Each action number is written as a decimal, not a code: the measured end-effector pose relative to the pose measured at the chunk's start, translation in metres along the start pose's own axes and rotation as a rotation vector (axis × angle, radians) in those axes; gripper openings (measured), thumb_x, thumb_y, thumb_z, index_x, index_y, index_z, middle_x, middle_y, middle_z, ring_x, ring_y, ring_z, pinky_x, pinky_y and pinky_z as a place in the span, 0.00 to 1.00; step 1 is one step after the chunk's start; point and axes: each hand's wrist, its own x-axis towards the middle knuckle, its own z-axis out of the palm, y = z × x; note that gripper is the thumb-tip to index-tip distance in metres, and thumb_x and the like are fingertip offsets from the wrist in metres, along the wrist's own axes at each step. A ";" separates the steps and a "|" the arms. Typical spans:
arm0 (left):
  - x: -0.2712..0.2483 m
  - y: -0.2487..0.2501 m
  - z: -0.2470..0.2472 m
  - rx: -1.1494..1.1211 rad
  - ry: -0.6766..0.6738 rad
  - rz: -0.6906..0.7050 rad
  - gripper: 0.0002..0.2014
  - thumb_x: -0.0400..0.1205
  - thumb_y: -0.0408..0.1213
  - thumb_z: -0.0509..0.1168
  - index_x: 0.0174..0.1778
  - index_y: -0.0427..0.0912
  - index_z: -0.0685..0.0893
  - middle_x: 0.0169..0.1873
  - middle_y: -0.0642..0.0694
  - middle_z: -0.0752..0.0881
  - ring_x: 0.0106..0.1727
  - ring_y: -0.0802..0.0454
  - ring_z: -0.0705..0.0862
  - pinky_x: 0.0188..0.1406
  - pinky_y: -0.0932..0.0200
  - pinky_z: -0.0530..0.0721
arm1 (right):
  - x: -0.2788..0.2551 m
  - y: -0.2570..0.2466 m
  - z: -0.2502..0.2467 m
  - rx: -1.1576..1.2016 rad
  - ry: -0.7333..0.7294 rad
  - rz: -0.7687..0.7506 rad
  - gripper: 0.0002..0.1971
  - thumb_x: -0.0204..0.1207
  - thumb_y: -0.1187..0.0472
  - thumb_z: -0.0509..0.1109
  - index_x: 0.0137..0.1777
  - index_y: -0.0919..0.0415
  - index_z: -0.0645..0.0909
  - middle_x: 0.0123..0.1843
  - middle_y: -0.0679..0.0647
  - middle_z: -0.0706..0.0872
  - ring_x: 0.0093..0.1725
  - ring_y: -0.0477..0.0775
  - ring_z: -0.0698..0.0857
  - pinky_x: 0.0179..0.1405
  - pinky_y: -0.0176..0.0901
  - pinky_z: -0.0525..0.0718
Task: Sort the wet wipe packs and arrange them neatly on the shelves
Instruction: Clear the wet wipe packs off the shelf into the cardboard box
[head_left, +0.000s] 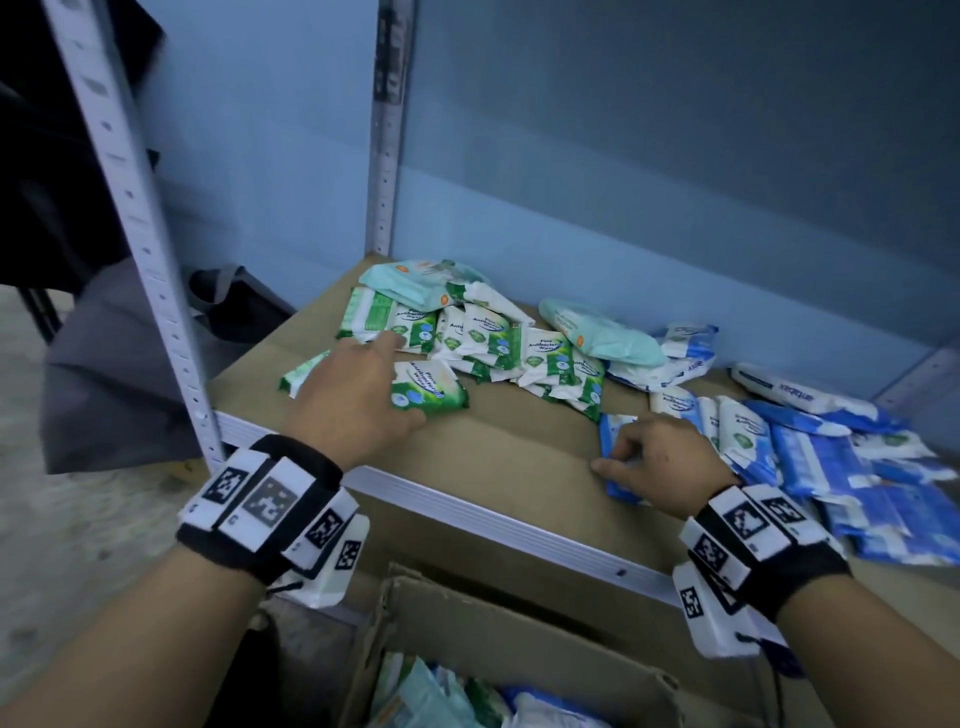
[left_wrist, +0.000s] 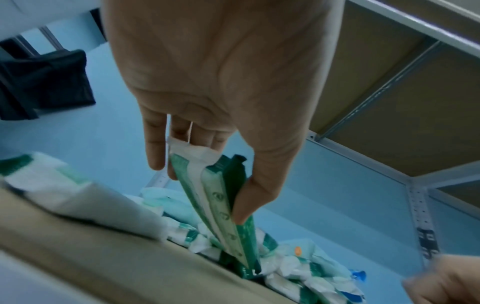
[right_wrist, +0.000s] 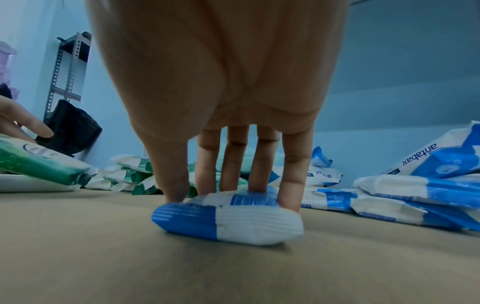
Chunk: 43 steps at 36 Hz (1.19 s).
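Observation:
On the brown shelf board lie a heap of green-and-white wipe packs at the back and a spread of blue-and-white packs at the right. My left hand grips one green pack near the front left. In the left wrist view that green pack is pinched edge-up between thumb and fingers of the left hand. My right hand holds a blue pack flat on the board. The right hand has thumb and fingers curled round the blue pack.
Two pale mint packs lie on top of the heaps. A slotted metal upright stands at the left front corner. An open cardboard box holding more packs sits below the shelf. A dark bag lies left of the shelf.

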 end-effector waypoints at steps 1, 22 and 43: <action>0.001 -0.003 -0.002 0.002 0.000 -0.010 0.39 0.71 0.49 0.76 0.77 0.50 0.68 0.58 0.43 0.82 0.61 0.43 0.79 0.56 0.48 0.82 | -0.002 -0.001 -0.001 0.004 -0.006 -0.001 0.11 0.71 0.50 0.79 0.33 0.51 0.82 0.39 0.43 0.81 0.44 0.48 0.81 0.46 0.44 0.80; 0.021 -0.053 -0.007 -0.015 0.054 -0.213 0.25 0.75 0.47 0.74 0.65 0.46 0.75 0.59 0.41 0.84 0.59 0.41 0.82 0.48 0.51 0.77 | -0.014 -0.027 -0.036 0.261 0.095 0.102 0.20 0.68 0.53 0.78 0.58 0.51 0.77 0.49 0.43 0.84 0.45 0.43 0.83 0.35 0.30 0.74; 0.030 -0.063 0.006 -0.019 0.067 -0.194 0.27 0.71 0.49 0.77 0.59 0.47 0.72 0.47 0.45 0.82 0.50 0.42 0.82 0.38 0.53 0.74 | 0.118 -0.095 -0.021 -0.224 0.075 0.126 0.21 0.76 0.44 0.68 0.63 0.56 0.79 0.60 0.61 0.84 0.57 0.64 0.83 0.44 0.44 0.75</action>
